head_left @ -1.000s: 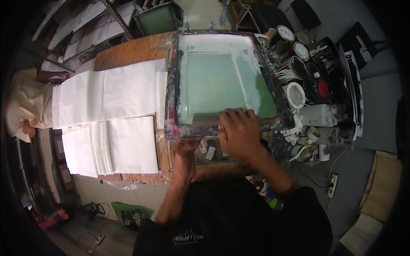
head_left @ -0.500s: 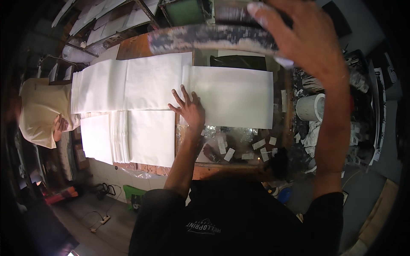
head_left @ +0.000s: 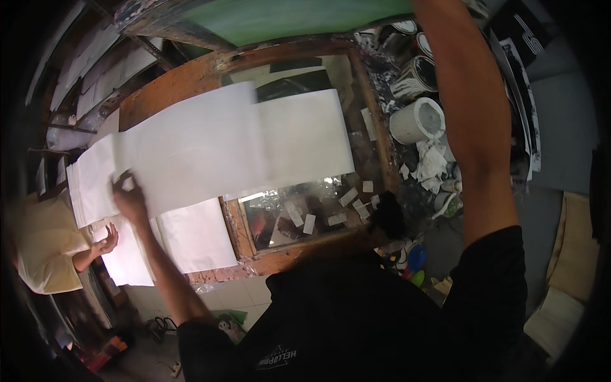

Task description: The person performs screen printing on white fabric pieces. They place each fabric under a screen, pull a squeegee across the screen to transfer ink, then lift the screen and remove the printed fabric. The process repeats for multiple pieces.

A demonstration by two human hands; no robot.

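My left hand (head_left: 130, 198) is at the near left edge of a large white sheet (head_left: 191, 143). Its thumb and fingers close in a pinch on that edge. The sheet's right end is smeared by motion and overlaps another white sheet (head_left: 305, 140) lying on the glass-topped part of the table. My right forearm (head_left: 474, 121) reaches up past the top of the picture, so the right hand is out of sight. Across the top stands a raised frame with green mesh (head_left: 299, 19).
White sheets (head_left: 197, 235) lie stacked at the near left of the wooden table (head_left: 235, 245). A co-worker's hand (head_left: 105, 242) is beside them. Paper scraps (head_left: 309, 223) dot the glass. Stained cans and a white bucket (head_left: 414, 121) stand right, with crumpled paper (head_left: 433, 165).
My left hand has moved left from the middle sheets and now pinches a sheet edge. My right hand, earlier at the frame, has left the view. The frame's green mesh now shows broadly.
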